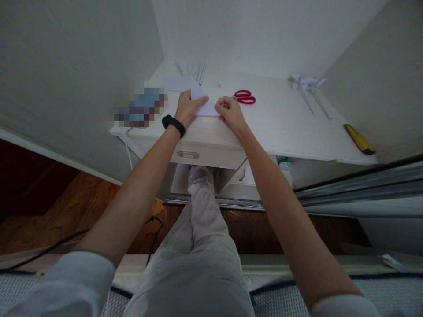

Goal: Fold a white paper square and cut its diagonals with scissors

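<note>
A white sheet of paper, folded to a triangle, lies near the front of the white desk. My left hand, with a black band on its wrist, grips it from the left, thumb on top. At the paper's right corner, the fingers of my right hand are pinched together on the tip. Red-handled scissors lie just behind my right hand, their blades mostly hidden. Another white paper piece rests behind my left hand.
Several thin sticks lie at the back. Paper pinwheel-like shapes on sticks are at the back right. A yellow-and-black tool sits near the right edge. A blurred-out object stands at left, above a white cable.
</note>
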The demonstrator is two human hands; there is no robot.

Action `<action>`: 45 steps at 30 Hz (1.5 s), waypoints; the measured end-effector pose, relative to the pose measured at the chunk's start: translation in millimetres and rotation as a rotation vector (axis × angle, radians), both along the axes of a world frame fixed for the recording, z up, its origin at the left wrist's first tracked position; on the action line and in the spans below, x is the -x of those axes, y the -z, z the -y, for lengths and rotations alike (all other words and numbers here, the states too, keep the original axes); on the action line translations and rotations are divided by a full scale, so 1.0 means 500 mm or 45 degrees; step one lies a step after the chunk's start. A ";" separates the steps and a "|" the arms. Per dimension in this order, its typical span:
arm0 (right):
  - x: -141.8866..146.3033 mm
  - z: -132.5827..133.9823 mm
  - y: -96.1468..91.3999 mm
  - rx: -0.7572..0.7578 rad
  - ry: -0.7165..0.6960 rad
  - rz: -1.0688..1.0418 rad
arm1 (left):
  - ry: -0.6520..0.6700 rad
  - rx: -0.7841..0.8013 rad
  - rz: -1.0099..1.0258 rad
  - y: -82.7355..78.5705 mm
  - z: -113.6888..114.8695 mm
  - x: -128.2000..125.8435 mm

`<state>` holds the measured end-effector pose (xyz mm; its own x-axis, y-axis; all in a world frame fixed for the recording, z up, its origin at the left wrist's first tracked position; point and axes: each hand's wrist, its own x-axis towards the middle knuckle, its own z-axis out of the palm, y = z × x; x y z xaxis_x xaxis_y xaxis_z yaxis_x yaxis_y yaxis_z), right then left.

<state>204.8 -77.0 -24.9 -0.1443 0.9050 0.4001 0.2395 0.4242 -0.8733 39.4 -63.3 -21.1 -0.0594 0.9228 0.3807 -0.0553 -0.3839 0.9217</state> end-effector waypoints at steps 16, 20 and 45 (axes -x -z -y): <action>-0.001 -0.003 -0.001 -0.007 0.006 0.022 | -0.088 -0.032 0.086 -0.003 -0.006 0.008; -0.003 -0.009 0.002 -0.028 0.007 0.026 | -0.068 -0.029 0.109 0.000 -0.006 0.007; 0.000 -0.007 0.001 0.012 0.050 0.035 | -0.062 -0.017 0.047 0.001 -0.008 0.007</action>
<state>204.7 -73.6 -25.2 -0.1193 0.9140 0.3879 0.2795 0.4058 -0.8702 35.9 -59.1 -21.7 -0.1180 0.9132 0.3901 -0.0699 -0.3995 0.9141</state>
